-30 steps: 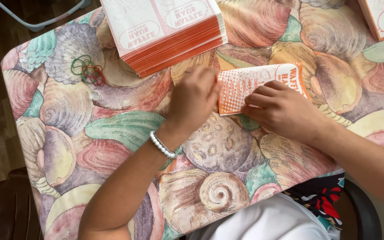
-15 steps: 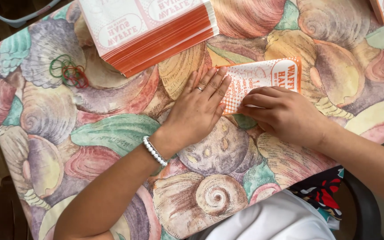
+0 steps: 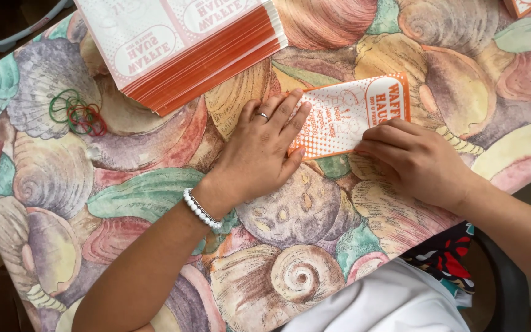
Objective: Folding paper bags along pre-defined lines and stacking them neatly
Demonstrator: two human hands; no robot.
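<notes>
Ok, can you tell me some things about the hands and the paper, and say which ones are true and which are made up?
1. The left hand lies flat, fingers on the left end of the orange and white paper. True.
2. The right hand is lifted high off the table. False: its fingertips press on the paper's lower right edge.
3. A stack of the same papers lies at the top of the tablecloth. True.
4. The rubber bands are around the left wrist. False: they lie loose on the cloth by the stack; the wrist wears a white bead bracelet.
5. The tablecloth is plain white. False: it shows coloured seashells.
</notes>
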